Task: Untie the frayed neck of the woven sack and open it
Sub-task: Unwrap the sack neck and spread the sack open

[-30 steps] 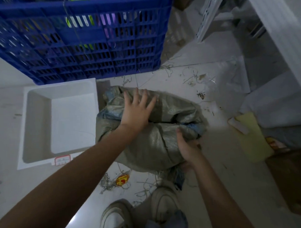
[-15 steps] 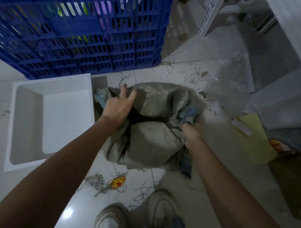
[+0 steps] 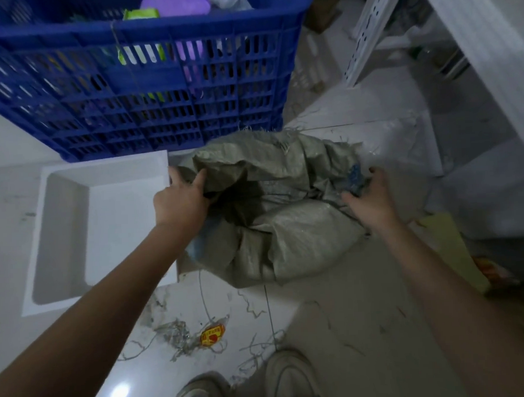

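Hands now wider apart, left hand (image 3: 180,201) and right hand (image 3: 370,197) each clamped on sack (image 3: 285,227) rim

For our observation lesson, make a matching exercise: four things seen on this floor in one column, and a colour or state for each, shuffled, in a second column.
Things:
1. crate
2. tray
3. woven sack
4. wrapper

Descriptions:
A. white and empty
B. grey-green, mouth pulled open by both hands
C. blue, with latticed walls
D. yellow and red, lying among loose threads

Pairs: 1-C, 2-A, 3-B, 4-D
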A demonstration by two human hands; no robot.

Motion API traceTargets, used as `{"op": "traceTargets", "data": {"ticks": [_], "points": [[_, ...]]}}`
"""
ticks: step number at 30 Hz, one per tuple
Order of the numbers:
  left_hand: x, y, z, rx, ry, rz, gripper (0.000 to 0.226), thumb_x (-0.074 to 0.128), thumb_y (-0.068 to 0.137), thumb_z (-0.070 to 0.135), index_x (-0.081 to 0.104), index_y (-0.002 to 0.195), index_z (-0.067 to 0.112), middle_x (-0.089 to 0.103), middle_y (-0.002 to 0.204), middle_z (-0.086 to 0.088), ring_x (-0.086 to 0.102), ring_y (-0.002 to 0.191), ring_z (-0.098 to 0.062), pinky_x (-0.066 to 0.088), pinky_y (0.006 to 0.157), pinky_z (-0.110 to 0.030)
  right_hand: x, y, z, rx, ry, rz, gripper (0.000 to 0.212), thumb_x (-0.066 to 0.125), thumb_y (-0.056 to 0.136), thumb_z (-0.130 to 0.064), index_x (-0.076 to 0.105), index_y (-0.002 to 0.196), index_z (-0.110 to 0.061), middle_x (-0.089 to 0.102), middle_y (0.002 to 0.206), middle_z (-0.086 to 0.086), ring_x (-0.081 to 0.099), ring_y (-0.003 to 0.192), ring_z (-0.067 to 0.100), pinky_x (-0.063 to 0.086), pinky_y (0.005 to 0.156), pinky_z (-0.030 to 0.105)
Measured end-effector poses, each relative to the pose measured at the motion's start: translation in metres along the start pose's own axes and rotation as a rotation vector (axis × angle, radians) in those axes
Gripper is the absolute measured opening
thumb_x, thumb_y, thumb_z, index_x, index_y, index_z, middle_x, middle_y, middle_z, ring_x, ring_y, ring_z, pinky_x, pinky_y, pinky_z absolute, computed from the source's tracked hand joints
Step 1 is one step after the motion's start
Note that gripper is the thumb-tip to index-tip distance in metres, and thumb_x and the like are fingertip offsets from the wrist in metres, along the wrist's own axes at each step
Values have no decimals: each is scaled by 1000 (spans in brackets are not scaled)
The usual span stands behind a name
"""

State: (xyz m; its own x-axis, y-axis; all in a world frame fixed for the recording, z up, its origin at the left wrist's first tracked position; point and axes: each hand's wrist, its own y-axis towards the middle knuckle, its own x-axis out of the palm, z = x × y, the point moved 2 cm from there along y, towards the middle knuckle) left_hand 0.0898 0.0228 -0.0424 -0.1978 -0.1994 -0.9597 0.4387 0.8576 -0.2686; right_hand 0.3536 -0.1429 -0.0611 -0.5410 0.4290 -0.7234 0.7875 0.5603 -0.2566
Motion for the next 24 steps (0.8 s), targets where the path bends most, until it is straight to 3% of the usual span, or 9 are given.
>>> {"op": "traceTargets", "data": {"ticks": [3, 5, 7, 9, 11, 14, 16, 21, 24], "points": [[-5, 1, 20, 109, 202, 109, 65, 46, 92, 40, 20, 150, 24, 17, 155, -28, 42, 128, -48, 42, 99, -49, 8, -14, -27, -553, -324, 254, 50, 57, 73, -31, 56, 115, -3, 58, 113, 17, 54, 106, 31, 48, 89, 41], [-3, -3, 51, 496, 267, 340, 43, 61, 80, 20, 60, 121, 9, 58, 126, -24, 60, 109, -39, 50, 89, -43, 32, -29, -46, -973, -482, 156, 29, 52, 74, -22, 66, 94, -6, 66, 96, 13, 63, 92, 29, 51, 81, 38], [4, -10, 81, 823, 321, 420, 23, 53, 77, 12, 71, 91, 8, 70, 92, -12, 66, 81, -28, 51, 74, -31, 63, -34, -54, -1169, -653, -12, 25, 46, 72, -22, 68, 74, -9, 67, 77, 8, 66, 77, 26, 48, 74, 32], [22, 2, 93, 755, 328, 208, 37, 37, 90, 10, 57, 120, 2, 63, 115, -16, 61, 103, -30, 43, 93, -34, 84, -28, -56, -996, -722, -199, 27, 43, 79, -18, 67, 82, -7, 69, 79, 11, 68, 79, 29, 45, 79, 34], [40, 23, 86, 537, 369, -19, 49, 27, 98, 13, 21, 145, -1, 46, 138, -20, 51, 122, -34, 32, 106, -39, 93, -14, -50, -705, -792, -309, 29, 39, 94, -18, 58, 113, -6, 70, 102, 16, 65, 95, 32, 42, 88, 36], [57, 38, 55, 361, 410, -84, 74, 39, 97, 25, -9, 150, 8, 38, 146, -18, 51, 122, -32, 37, 103, -38, 95, -4, -31, -547, -871, -511, 43, 42, 97, -30, 38, 135, -10, 65, 115, 18, 62, 100, 33, 47, 82, 37], [59, 41, 33, 286, 500, -123, 88, 45, 94, 35, -22, 148, 16, 27, 153, -17, 47, 126, -32, 41, 98, -37, 85, 3, -17, -485, -957, -677, 75, 56, 88, -43, 18, 147, -17, 57, 128, 16, 58, 111, 32, 47, 89, 36], [35, 30, 4, 326, 730, -349, 78, 32, 96, 48, -24, 146, 32, -8, 161, -9, 23, 143, -34, 36, 105, -40, 36, 23, -6, -383, -1032, -737, 104, 71, 75, -46, 1, 148, -22, 23, 153, 18, 44, 128, 35, 41, 100, 36], [13, 15, 6, 283, 628, -528, 59, 27, 98, 45, 6, 152, 31, 11, 160, -10, 25, 142, -35, 30, 111, -43, 10, 43, -19, -333, -1066, -743, 122, 73, 70, -54, -12, 149, -18, 19, 155, 14, 40, 130, 34, 41, 94, 33]]}}
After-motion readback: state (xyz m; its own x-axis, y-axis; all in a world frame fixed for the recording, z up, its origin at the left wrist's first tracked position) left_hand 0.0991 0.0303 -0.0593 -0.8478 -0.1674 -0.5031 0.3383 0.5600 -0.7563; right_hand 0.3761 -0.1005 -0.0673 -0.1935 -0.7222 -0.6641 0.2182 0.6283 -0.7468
